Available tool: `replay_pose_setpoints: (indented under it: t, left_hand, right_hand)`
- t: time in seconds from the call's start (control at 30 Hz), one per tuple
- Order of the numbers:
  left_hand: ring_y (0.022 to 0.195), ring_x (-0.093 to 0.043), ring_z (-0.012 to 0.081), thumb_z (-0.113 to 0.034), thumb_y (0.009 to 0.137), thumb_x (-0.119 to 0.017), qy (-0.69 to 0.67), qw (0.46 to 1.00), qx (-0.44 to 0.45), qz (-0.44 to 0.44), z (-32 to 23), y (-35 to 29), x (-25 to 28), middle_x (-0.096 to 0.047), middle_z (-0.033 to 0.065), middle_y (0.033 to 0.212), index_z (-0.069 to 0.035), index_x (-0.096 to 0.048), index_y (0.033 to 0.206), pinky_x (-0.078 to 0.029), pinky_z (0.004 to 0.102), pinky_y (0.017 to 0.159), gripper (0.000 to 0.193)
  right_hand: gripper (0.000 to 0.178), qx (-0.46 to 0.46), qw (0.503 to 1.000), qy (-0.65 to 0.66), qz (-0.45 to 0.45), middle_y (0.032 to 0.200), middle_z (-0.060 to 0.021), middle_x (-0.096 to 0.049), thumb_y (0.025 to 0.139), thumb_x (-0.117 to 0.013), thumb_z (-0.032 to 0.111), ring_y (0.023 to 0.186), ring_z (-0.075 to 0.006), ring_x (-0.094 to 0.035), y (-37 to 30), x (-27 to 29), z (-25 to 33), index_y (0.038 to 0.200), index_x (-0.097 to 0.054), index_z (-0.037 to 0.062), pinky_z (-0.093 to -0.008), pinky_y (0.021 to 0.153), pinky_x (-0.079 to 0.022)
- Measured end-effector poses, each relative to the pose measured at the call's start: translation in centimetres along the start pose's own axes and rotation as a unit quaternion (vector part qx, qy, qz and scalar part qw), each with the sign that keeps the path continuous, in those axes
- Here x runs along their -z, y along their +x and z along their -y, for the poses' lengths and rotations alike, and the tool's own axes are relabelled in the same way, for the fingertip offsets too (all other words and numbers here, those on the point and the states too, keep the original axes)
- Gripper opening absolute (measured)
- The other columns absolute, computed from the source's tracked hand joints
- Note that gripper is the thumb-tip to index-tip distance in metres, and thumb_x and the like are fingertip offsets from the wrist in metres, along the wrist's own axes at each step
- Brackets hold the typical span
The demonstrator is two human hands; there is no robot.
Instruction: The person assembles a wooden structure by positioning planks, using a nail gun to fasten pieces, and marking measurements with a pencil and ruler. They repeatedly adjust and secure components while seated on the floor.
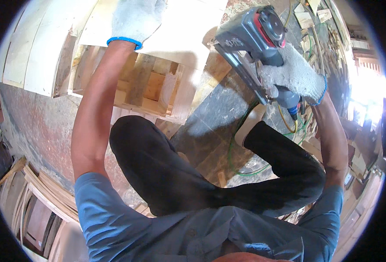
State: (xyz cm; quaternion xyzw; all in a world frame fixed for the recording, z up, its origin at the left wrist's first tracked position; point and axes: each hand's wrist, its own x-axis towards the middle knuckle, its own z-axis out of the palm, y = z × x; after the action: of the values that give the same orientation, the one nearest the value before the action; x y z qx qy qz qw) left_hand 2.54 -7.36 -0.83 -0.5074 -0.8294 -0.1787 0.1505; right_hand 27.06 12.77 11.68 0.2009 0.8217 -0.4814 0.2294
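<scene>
My right hand, in a pale knitted work glove, is wrapped round the handle of a nail gun. The tool is grey with a red ring at its head, and a blue fitting sits below its handle. Its nose points left, close to the right edge of a wooden pallet-like frame. My left hand, gloved with a blue cuff, is over the pale boards on top of that frame. Its fingers run past the upper edge of the picture and into glare, so their pose is hidden.
A thin green hose curls across the concrete floor near my foot. Scrap wood is heaped at the upper right. Curved lengths of timber lie stacked at the lower left. My bent legs are close in front of the frame.
</scene>
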Motion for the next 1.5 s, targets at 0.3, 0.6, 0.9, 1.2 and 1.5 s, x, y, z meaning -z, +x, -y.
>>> replay_pose_setpoints:
  t: [0.3,0.6,0.9,1.2,1.5]
  left_hand:
    - [0.115,-0.056,0.0323,-0.021,0.092,-0.054,-0.036,0.998,-0.004,-0.049,0.3,-0.5,-1.1,-0.064,0.0176,0.121,0.000,-0.067,0.110,-0.042,0.0437,0.102,0.031]
    - [0.105,-0.057,0.0320,-0.020,0.093,-0.053,0.003,0.983,-0.066,-0.170,2.0,-1.0,-1.9,-0.064,0.0165,0.106,-0.002,-0.067,0.099,-0.044,0.0458,0.096,0.024]
    - [0.134,-0.050,0.0324,-0.030,0.103,-0.043,0.070,0.996,0.049,0.004,6.3,-8.0,0.1,-0.057,0.0167,0.141,-0.004,-0.060,0.133,-0.032,0.0427,0.118,0.044]
    - [0.127,-0.055,0.0333,-0.021,0.099,-0.052,0.015,0.998,0.055,-0.039,5.5,-8.2,1.2,-0.062,0.0162,0.133,-0.003,-0.064,0.125,-0.038,0.0428,0.112,0.034]
    - [0.123,-0.056,0.0322,-0.019,0.096,-0.054,0.039,0.995,0.057,-0.071,5.5,-8.2,0.8,-0.063,0.0135,0.128,-0.004,-0.065,0.122,-0.041,0.0422,0.109,0.031]
  right_hand:
    - [0.032,0.096,0.986,-0.136,0.009,0.069,-0.0062,-0.066,0.087,-0.071,0.020,0.057,-0.0130,-0.061,-1.0,-2.3,0.2,0.114,-0.067,0.0042,-0.0319,0.058,-0.051]
    - [0.029,0.088,0.989,-0.115,-0.004,0.076,-0.0080,-0.068,0.087,-0.069,0.017,0.062,-0.0142,-0.063,-0.8,-3.4,0.8,0.113,-0.067,0.0034,-0.0334,0.059,-0.051]
    - [0.030,-0.022,0.998,0.055,0.026,0.067,-0.0011,-0.061,0.088,-0.072,0.018,0.054,-0.0075,-0.057,0.2,-1.3,4.5,0.109,-0.063,-0.0012,-0.0249,0.049,-0.046]
    - [0.036,0.013,0.998,0.030,-0.051,0.068,-0.0013,-0.059,0.093,-0.067,0.025,0.047,-0.0086,-0.056,8.9,1.3,9.0,0.118,-0.059,0.0015,-0.0226,0.043,-0.048]
    - [0.024,0.061,0.995,-0.082,-0.022,0.062,0.0004,-0.058,0.092,-0.067,0.027,0.051,-0.0076,-0.056,11.4,0.8,9.5,0.083,-0.064,0.0049,-0.0240,0.047,-0.044]
